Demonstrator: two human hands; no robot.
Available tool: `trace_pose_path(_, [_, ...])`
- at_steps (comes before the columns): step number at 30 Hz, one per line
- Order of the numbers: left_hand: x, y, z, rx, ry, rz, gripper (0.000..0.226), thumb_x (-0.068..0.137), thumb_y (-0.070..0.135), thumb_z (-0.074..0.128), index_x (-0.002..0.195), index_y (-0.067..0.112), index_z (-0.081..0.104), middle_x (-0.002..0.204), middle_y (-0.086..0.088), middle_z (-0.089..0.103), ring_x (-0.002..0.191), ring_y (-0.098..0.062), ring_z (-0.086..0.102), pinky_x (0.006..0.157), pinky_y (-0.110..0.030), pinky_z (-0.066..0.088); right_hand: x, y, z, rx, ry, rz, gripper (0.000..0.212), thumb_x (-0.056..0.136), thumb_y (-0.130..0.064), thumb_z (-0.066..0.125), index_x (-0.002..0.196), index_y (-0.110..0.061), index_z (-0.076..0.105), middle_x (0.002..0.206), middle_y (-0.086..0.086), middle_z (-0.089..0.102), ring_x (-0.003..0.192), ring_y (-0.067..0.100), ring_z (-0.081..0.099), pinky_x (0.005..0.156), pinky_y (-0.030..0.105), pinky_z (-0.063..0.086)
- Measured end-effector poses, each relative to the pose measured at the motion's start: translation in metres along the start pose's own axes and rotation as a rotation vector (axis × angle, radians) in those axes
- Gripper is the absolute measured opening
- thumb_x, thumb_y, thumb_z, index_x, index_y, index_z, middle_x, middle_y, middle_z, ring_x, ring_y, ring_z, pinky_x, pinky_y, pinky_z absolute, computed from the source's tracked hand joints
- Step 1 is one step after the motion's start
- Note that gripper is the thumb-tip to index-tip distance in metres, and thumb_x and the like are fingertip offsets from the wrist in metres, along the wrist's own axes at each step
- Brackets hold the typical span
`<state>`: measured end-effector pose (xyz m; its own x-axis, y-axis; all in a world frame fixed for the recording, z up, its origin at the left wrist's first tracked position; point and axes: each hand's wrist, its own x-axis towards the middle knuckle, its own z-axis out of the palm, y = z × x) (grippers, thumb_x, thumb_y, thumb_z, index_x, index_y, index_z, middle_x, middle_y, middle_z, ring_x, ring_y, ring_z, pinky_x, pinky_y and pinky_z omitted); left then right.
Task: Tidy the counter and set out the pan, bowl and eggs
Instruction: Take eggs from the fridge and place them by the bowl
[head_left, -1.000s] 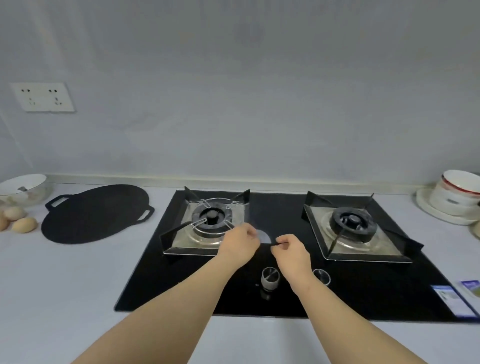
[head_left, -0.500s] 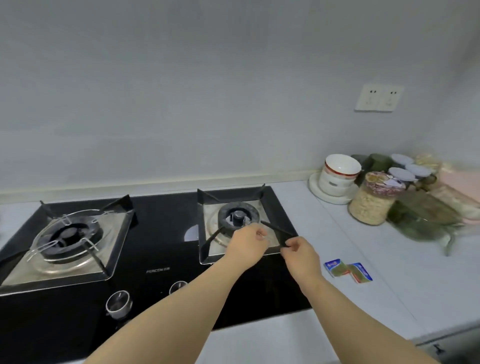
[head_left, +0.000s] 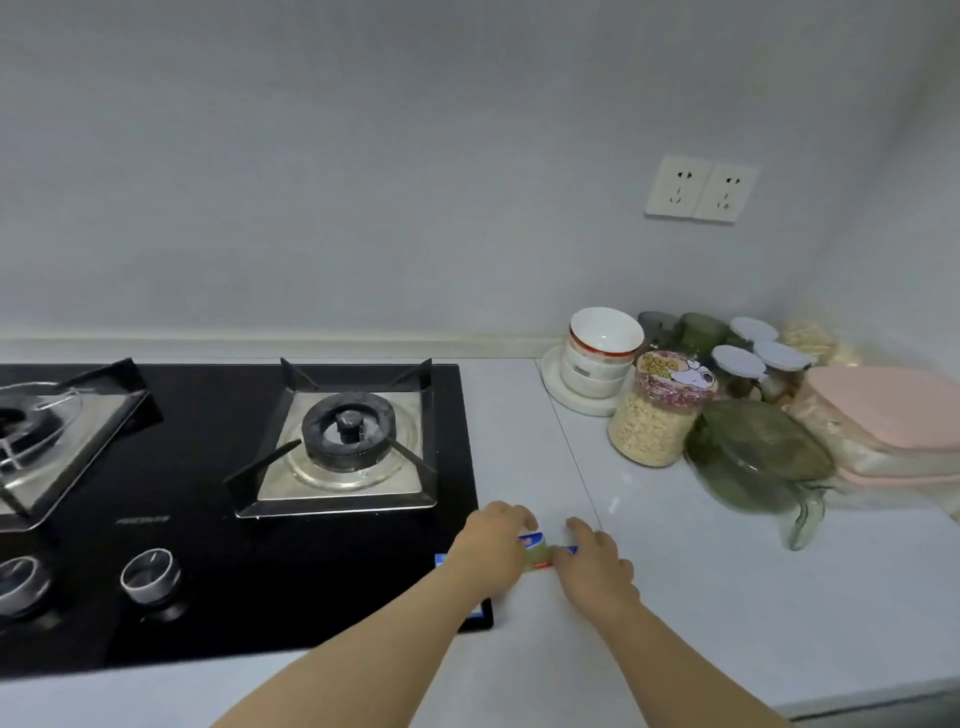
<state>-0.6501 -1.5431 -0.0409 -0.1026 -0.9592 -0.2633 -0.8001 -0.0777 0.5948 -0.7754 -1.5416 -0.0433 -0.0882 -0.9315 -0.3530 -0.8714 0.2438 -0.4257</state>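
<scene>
My left hand (head_left: 491, 545) and right hand (head_left: 595, 564) lie on the small packets (head_left: 537, 552) between my fingertips, pinching or merely pressing I cannot tell; best to slide both together, then lift them as one, the stacked bowls (head_left: 605, 338) well beyond my right fingers.

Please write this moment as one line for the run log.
phase: tidying counter | left hand: holds packets | right hand: touches packets, grip unclear | site: counter, right of stove
</scene>
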Motion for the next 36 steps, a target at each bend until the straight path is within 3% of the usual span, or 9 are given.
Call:
trace_pose_path(4, [0.004,0.006,0.022,0.166,-0.041,-0.101,0.040,0.095,0.032,0.044,0.134,0.025,0.042,0.134,-0.004,0.045,0.121,-0.027,0.042,0.100,-0.035,0.034,0.009,0.019,0.004,-0.101,-0.095,-0.116,0.043,0.100,-0.038,0.026,0.143,-0.032,0.027,0.143,-0.002,0.035,0.129,0.027,0.030,0.097,0.036,0.035])
trace_pose_path(9, [0.007,0.009,0.033,0.294,0.016,-0.115,0.042,0.093,0.019,0.042,0.134,0.028,0.039,0.132,-0.003,0.046,0.120,-0.026,0.041,0.097,-0.032,0.031,0.024,0.034,0.009,-0.021,-0.094,-0.121,0.033,0.099,-0.034,0.033,0.130,-0.027,0.044,0.137,0.000,0.037,0.124,0.025,0.038,0.096,0.036,0.036])
trace_pose_path(12, [0.006,0.010,0.036,0.243,0.027,-0.123,0.044,0.092,0.015,0.044,0.134,0.028,0.036,0.129,-0.004,0.044,0.113,-0.027,0.048,0.096,-0.031,0.033,0.030,0.043,0.009,0.144,-0.105,-0.067,0.022,0.093,-0.028,0.049,0.115,-0.023,0.050,0.120,0.004,0.039,0.110,0.027,0.050,0.094,0.038,0.045])
trace_pose_path(16, [0.003,0.007,0.035,0.118,0.016,-0.202,0.045,0.092,0.011,0.045,0.134,0.024,0.038,0.130,-0.005,0.041,0.112,-0.030,0.051,0.096,-0.033,0.038,0.035,0.047,0.004,0.342,-0.111,-0.009,0.012,0.082,-0.018,0.062,0.083,-0.017,0.050,0.107,0.013,0.055,0.081,0.025,0.058,0.060,0.027,0.047])
trace_pose_path(19, [0.006,0.004,0.031,0.042,0.008,-0.213,0.020,0.095,0.021,0.047,0.112,0.012,0.053,0.117,-0.009,0.047,0.102,-0.028,0.054,0.088,-0.031,0.041,0.035,0.044,0.004,0.379,-0.144,0.024,0.014,0.083,-0.014,0.063,0.090,-0.012,0.051,0.092,0.007,0.059,0.071,0.017,0.052,0.050,0.020,0.036])
trace_pose_path(22, [0.002,0.004,0.022,-0.146,0.071,-0.250,0.010,0.097,0.021,0.044,0.089,0.014,0.044,0.084,0.001,0.044,0.071,-0.012,0.046,0.062,-0.021,0.036,0.033,0.036,0.004,0.483,-0.134,-0.006,0.012,0.087,-0.014,0.060,0.093,-0.008,0.052,0.081,0.003,0.052,0.075,0.019,0.049,0.051,0.019,0.033])
trace_pose_path(26, [-0.014,-0.006,0.003,-0.506,0.185,-0.332,0.008,0.098,0.020,0.042,0.091,0.016,0.045,0.077,0.001,0.050,0.063,-0.007,0.048,0.057,-0.017,0.038,0.025,0.012,0.006,0.600,-0.061,-0.070,0.010,0.092,-0.013,0.055,0.099,-0.008,0.058,0.094,0.009,0.058,0.081,0.020,0.051,0.053,0.018,0.035])
trace_pose_path(32, [-0.063,-0.025,-0.048,-0.814,0.374,-0.374,0.006,0.099,0.018,0.043,0.101,0.023,0.044,0.084,0.001,0.061,0.059,-0.008,0.054,0.067,-0.020,0.051,0.003,-0.064,0.004,0.749,0.029,-0.224,0.017,0.093,-0.015,0.054,0.106,-0.007,0.061,0.092,0.006,0.059,0.083,0.019,0.054,0.058,0.019,0.038])
trace_pose_path(36, [-0.114,-0.076,-0.093,-0.857,0.618,-0.403,0.011,0.099,0.022,0.043,0.108,0.016,0.045,0.083,-0.001,0.063,0.057,-0.009,0.055,0.067,-0.022,0.052,-0.034,-0.140,0.033,0.801,-0.112,-0.356,0.017,0.093,-0.017,0.054,0.108,-0.012,0.059,0.100,0.012,0.061,0.071,0.015,0.053,0.051,0.020,0.040])
